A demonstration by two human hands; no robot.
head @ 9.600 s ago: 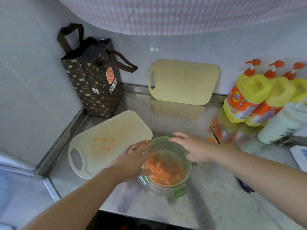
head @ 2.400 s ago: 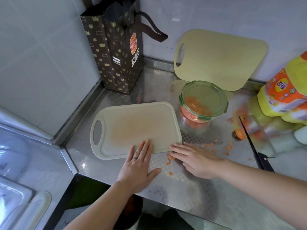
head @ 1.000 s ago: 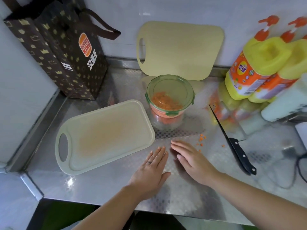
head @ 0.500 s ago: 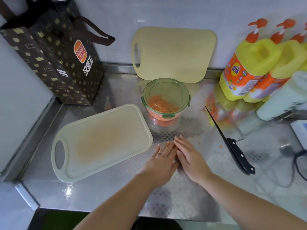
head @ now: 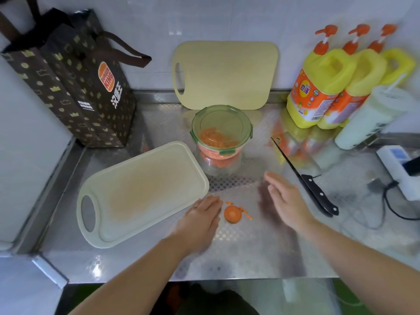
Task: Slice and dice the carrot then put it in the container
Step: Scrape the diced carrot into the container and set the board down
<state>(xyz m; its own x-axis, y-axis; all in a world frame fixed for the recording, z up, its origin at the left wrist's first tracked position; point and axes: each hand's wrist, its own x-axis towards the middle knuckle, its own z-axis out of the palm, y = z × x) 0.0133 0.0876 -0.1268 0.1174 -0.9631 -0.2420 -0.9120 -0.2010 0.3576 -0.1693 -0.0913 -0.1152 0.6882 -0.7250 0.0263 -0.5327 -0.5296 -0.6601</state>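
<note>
Left grip [head: 202, 218]: released, fingers straight and close together, palm down on the tabletop [head: 227, 253], holding nothing.
Right grip [head: 287, 198]: released, fingers straight and pointing away from the person, holding nothing. Whether it touches the tabletop cannot be told.
Between the grips: a round orange carrot stub [head: 232, 214] lies on the tabletop just beside the left grip's fingertips. A few small carrot bits [head: 246, 213] lie around it, on the side toward the right grip.
Beyond both grips: a round glass container [head: 221, 160] stands upright with a green lid [head: 221, 126] on it. The diced carrot [head: 216, 138] shows through the lid and the glass.
Outward from the left grip: a pale cutting board [head: 141, 192] lies flat with its near edge just beside the left grip's fingers, its handle hole on the far side from the grip. Its surface has a faint orange stain.
Outward from the right grip: a black-handled knife [head: 304, 178] lies on the tabletop near the fingers, its tip pointing away toward the bottles.
Behind the container: a second, yellowish board [head: 225, 73] leans against the tiled wall.
Far past the left grip: a dark paper bag [head: 75, 87] stands in the corner.
Far past the right grip: yellow pump bottles [head: 318, 87] stand in a row by the wall, with a white bottle [head: 368, 119] beside them. Nearer the person there is a white device [head: 397, 169] with a cable.
</note>
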